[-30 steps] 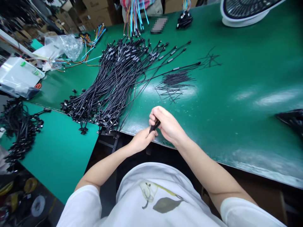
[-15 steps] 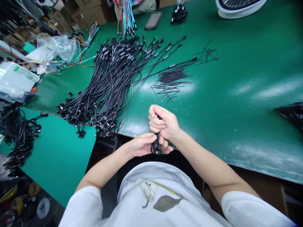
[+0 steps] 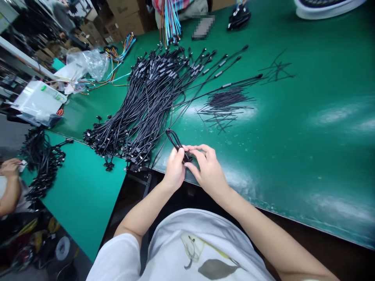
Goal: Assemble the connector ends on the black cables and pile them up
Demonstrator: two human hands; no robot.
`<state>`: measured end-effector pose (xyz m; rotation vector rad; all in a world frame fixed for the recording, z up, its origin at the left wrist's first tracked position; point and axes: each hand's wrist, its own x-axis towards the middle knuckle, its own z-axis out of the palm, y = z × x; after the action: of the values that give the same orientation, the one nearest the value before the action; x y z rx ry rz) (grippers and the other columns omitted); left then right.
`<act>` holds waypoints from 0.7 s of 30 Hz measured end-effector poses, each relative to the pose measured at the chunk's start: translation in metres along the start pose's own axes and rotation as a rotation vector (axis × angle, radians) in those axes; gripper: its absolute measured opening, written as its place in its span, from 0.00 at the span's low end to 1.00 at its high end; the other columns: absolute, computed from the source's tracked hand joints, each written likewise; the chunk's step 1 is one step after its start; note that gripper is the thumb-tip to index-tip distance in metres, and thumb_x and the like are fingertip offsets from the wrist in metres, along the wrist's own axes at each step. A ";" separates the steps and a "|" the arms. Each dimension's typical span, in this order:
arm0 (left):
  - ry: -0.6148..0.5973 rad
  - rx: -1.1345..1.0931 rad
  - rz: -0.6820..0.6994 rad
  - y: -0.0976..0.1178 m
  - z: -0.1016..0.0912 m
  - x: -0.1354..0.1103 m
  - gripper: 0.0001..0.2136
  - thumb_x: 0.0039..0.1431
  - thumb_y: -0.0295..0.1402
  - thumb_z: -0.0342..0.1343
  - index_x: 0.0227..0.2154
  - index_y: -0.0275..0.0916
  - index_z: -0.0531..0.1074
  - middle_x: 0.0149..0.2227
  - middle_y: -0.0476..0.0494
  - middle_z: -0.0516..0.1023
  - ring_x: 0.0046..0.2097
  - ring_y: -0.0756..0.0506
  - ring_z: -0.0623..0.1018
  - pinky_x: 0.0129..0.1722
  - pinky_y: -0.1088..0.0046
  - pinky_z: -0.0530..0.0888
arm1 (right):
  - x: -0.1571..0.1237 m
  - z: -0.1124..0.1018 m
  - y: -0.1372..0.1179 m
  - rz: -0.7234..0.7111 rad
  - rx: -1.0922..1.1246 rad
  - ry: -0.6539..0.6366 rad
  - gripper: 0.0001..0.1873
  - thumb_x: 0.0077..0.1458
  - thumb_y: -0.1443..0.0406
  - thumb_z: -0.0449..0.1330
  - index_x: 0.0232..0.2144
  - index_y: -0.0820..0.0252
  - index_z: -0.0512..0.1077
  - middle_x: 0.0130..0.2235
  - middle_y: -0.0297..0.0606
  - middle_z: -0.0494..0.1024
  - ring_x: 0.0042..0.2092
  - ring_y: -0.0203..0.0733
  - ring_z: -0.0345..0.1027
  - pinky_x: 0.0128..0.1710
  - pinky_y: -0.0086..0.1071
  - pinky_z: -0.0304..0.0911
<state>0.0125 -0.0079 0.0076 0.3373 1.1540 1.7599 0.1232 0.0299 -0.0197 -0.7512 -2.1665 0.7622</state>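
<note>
A black cable (image 3: 173,138), folded into a narrow looped bundle, is gripped in my left hand (image 3: 175,169), the thumb lying on top. Its loop end points up and away to the left, over the front edge of the green table. Against the near end of the bundle, my right hand (image 3: 210,169) has its thumb and fingertips closed; the exact contact is partly hidden. Just beyond lies a big pile of long black cables (image 3: 146,93) with small connectors at both ends. Thin black ties (image 3: 227,99) form a small heap to the right of that pile.
A few more ties (image 3: 278,70) lie farther right. A lower green table (image 3: 84,187) at left carries another cable bunch (image 3: 43,164), beside another person's hand (image 3: 11,168). A white box (image 3: 39,99), plastic bag (image 3: 93,64), coloured wires (image 3: 170,23) and white-rimmed object (image 3: 328,11) sit around the edges.
My hands have turned the bundle so its loop now points up-left; before, it hung upright inside my right fist. My right hand has shifted to a fingertip hold. The view has swung left.
</note>
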 end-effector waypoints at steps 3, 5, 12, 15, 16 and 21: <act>-0.007 -0.079 -0.030 0.001 0.007 -0.003 0.06 0.62 0.32 0.52 0.31 0.37 0.69 0.37 0.45 0.77 0.50 0.45 0.76 0.55 0.64 0.67 | 0.004 0.005 -0.005 -0.013 -0.064 0.022 0.16 0.60 0.65 0.52 0.50 0.61 0.67 0.53 0.52 0.65 0.41 0.45 0.71 0.39 0.40 0.71; -0.004 -0.114 -0.044 0.002 0.012 -0.003 0.08 0.64 0.32 0.49 0.30 0.37 0.68 0.38 0.44 0.77 0.52 0.45 0.75 0.54 0.64 0.68 | 0.008 0.004 -0.008 0.015 -0.032 0.038 0.15 0.59 0.67 0.52 0.48 0.61 0.69 0.47 0.49 0.68 0.39 0.44 0.71 0.36 0.38 0.71; 0.005 -0.058 0.057 0.006 0.018 -0.003 0.08 0.66 0.33 0.47 0.33 0.38 0.67 0.40 0.43 0.79 0.50 0.45 0.77 0.49 0.66 0.71 | 0.020 -0.011 -0.010 0.281 0.468 -0.060 0.09 0.58 0.65 0.55 0.42 0.58 0.71 0.35 0.36 0.70 0.32 0.36 0.69 0.34 0.32 0.70; -0.003 -0.041 0.104 0.005 0.019 -0.003 0.07 0.66 0.33 0.48 0.32 0.37 0.67 0.40 0.43 0.79 0.52 0.45 0.76 0.53 0.64 0.69 | 0.023 -0.012 -0.007 0.249 0.473 -0.026 0.07 0.56 0.66 0.56 0.38 0.58 0.71 0.41 0.39 0.71 0.38 0.38 0.71 0.40 0.34 0.71; -0.004 -0.040 0.105 0.004 0.019 -0.004 0.08 0.66 0.33 0.48 0.32 0.37 0.67 0.40 0.43 0.79 0.52 0.44 0.76 0.54 0.63 0.68 | 0.023 -0.012 -0.007 0.239 0.469 -0.009 0.07 0.56 0.67 0.56 0.38 0.57 0.71 0.42 0.39 0.71 0.39 0.38 0.71 0.41 0.34 0.71; 0.046 -0.042 0.119 0.001 0.025 -0.002 0.08 0.66 0.33 0.47 0.33 0.37 0.68 0.39 0.43 0.79 0.52 0.44 0.76 0.56 0.61 0.67 | 0.023 -0.006 -0.009 0.249 0.458 0.120 0.06 0.56 0.68 0.55 0.35 0.57 0.71 0.39 0.38 0.72 0.38 0.38 0.71 0.38 0.33 0.71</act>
<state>0.0290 0.0039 0.0219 0.3477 1.1480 1.9019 0.1119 0.0419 0.0003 -0.8029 -1.7158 1.2543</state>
